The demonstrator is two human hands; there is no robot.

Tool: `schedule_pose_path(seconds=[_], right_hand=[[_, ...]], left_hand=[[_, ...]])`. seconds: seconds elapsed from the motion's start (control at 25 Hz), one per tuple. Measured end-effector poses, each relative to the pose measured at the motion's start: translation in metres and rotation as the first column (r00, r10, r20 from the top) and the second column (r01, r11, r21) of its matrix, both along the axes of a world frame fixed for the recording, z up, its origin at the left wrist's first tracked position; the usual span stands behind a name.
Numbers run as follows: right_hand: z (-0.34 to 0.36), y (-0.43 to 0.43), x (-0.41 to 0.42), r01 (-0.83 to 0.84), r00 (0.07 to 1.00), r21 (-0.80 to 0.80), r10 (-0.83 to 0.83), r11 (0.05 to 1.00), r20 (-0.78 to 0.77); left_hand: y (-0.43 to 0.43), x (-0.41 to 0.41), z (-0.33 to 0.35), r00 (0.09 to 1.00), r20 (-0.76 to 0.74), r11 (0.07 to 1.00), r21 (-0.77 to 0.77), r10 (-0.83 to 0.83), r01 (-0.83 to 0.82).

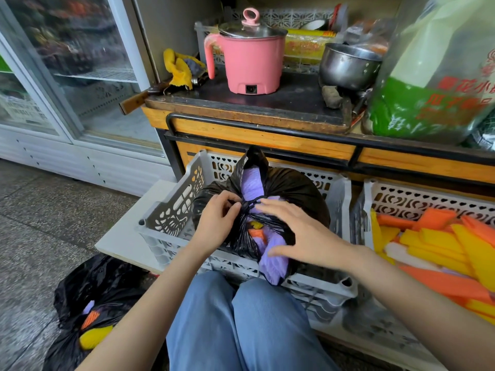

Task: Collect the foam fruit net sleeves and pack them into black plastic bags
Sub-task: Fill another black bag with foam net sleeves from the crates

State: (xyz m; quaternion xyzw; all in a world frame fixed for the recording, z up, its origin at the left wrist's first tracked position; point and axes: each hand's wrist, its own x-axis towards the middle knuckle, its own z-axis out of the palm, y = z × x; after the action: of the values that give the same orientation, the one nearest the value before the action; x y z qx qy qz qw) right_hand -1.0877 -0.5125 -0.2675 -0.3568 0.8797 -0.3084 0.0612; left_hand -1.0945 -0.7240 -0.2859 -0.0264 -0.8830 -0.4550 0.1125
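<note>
Black bag: sits in the grey crate directly in front of my knees. The plastic is glossy and stretched round and full. Its handles are tied into a knot on top. The mouth gapes on both sides of the knot, and purple foam sleeves bulge out at the back and over the near side. A bit of orange and yellow shows in the gap.

Left hand: fingers curled, thumb and fingertips pinching the bag's plastic at the knot.
Right hand: fingers straight and slightly spread, lying flat over the bag just right of the knot and gripping nothing.

Counts:
- Black bags: 2. The second bag lies on the floor at my left with purple, orange and yellow foam showing.
- Crates: 2. The right crate holds a loose pile of orange and yellow sleeves, too overlapped to count.
- Pots on the cabinet top: 2, a pink pot and a steel pot.

Edges and room: the bag fills most of its crate. The crate's back wall stands close under the wooden cabinet and its front rim is at my knees. The two crates sit side by side, nearly touching. Bare floor lies to the left, toward the glass fridge door.
</note>
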Motion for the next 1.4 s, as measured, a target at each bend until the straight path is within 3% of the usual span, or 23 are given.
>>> schedule_pose_path(seconds=[0.12, 0.2, 0.32, 0.48, 0.64, 0.72, 0.8, 0.96, 1.04, 1.24, 1.4], right_hand=[[-0.009, 0.015, 0.003, -0.134, 0.973, 0.166, 0.162, 0.977, -0.164], [-0.013, 0.024, -0.001, -0.161, 0.959, 0.262, 0.213, 0.951, -0.185], [-0.012, 0.028, -0.012, -0.070, 0.952, 0.246, 0.138, 0.967, -0.272], [-0.003, 0.021, -0.023, 0.041, 0.960, 0.203, 0.017, 0.978, -0.278], [0.004, 0.013, -0.027, 0.228, 0.950, 0.163, -0.182, 0.960, -0.253], [0.005, 0.009, -0.031, 0.338, 0.909, 0.220, -0.256, 0.915, -0.329], [0.003, -0.001, -0.033, 0.361, 0.891, 0.371, -0.199, 0.856, -0.409], [-0.019, -0.014, -0.028, 0.178, 0.892, 0.620, 0.141, 0.764, -0.430], [-0.024, -0.008, -0.031, 0.126, 0.892, 0.600, 0.174, 0.790, -0.417], [-0.015, 0.011, -0.026, 0.020, 0.977, 0.213, 0.026, 0.977, -0.210], [-0.013, 0.018, -0.024, 0.246, 0.931, 0.004, -0.235, 0.969, -0.280]], left_hand=[[0.002, 0.014, -0.006, 0.985, -0.160, 0.997, -0.047, -0.072, 0.065], [0.001, 0.026, -0.013, 0.944, -0.272, 0.969, -0.212, -0.185, 0.129], [-0.001, 0.034, -0.027, 0.904, -0.248, 0.839, -0.514, -0.347, 0.181], [0.003, 0.020, -0.024, 0.920, -0.214, 0.720, -0.688, -0.328, 0.097], [0.009, 0.006, -0.019, 0.940, -0.213, 0.778, -0.623, -0.267, 0.079], [0.009, 0.004, -0.017, 0.933, -0.212, 0.813, -0.569, -0.291, 0.125], [0.009, 0.003, -0.011, 0.926, -0.226, 0.849, -0.506, -0.301, 0.153], [0.015, 0.001, -0.003, 0.930, -0.291, 0.910, -0.404, -0.227, 0.096], [0.015, -0.002, -0.004, 0.936, -0.265, 0.886, -0.455, -0.233, 0.091], [0.006, -0.006, -0.006, 0.960, -0.225, 0.882, -0.470, -0.166, 0.042], [0.008, -0.014, 0.007, 0.970, -0.222, 0.921, -0.388, -0.096, 0.003]])
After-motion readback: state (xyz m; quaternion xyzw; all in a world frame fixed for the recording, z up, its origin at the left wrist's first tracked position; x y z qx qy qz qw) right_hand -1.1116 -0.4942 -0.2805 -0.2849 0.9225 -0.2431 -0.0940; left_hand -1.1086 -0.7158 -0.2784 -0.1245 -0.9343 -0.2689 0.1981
